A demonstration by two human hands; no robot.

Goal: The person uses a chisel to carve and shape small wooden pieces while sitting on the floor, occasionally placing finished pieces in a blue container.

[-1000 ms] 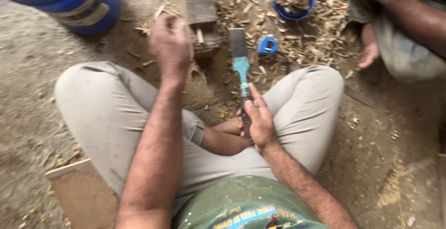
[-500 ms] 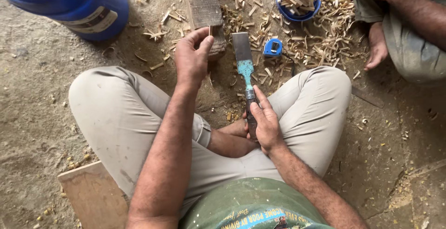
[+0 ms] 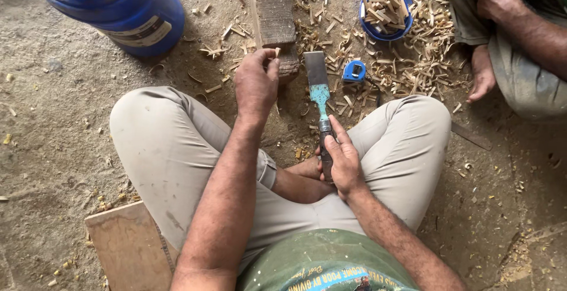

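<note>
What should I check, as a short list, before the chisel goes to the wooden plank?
1. Right hand grips the chisel by its handle: ok.
2. Left hand touches the wooden plank at its near end: ok.
3. Left fingers away from the blade: ok, a gap shows.
4. Tape measure out of the blade's path: not ok, it lies close beside.
5. Blade sharpness: cannot tell.
6. The other person's foot keeps clear: ok.

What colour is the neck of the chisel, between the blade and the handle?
Turquoise, on the chisel held in the right hand; only the head view shows it.
</note>
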